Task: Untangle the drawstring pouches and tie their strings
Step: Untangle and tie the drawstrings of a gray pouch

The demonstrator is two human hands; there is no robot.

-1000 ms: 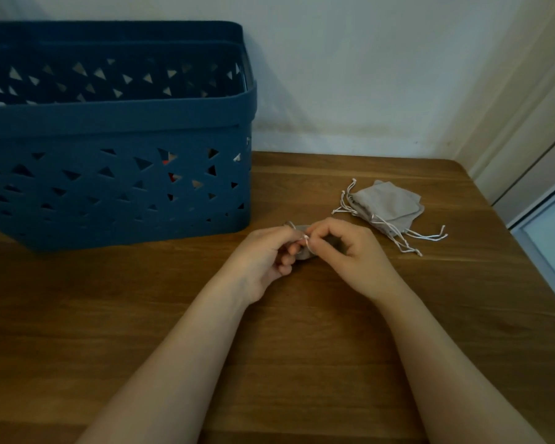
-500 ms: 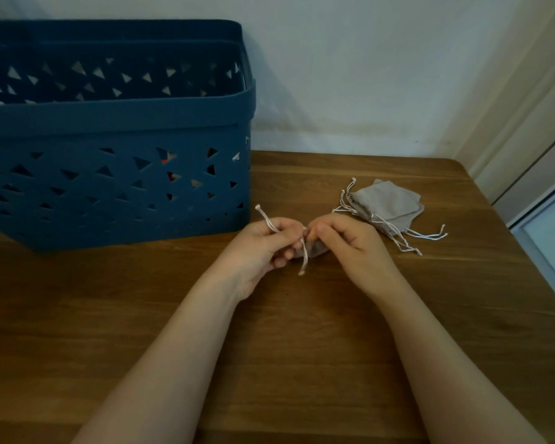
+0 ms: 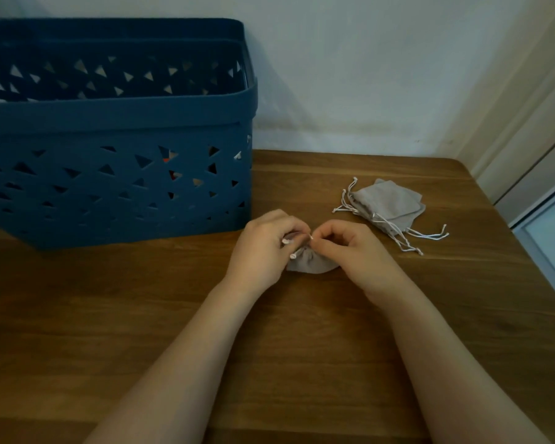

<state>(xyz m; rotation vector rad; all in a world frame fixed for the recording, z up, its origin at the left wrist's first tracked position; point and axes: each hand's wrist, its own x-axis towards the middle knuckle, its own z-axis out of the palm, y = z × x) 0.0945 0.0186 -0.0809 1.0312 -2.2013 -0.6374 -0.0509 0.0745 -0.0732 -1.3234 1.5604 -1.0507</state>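
1. Two hands pinch one grey pouch (image 3: 311, 262) on the table (image 3: 302, 331): left hand (image 3: 263, 248) and right hand (image 3: 354, 251) both closed on its white string (image 3: 297, 249).
2. Spare pouches (image 3: 386, 203) lie right of the grip, beyond it.
3. Basket (image 3: 116, 136) stands left; no legible writing.

One grey pouch (image 3: 311, 263) is bunched at mid-tabletop, its neck gathered and its white string (image 3: 297, 249) drawn tight. A small pile of grey pouches (image 3: 386, 203) is laid flat toward the far right corner, strings trailing loose.
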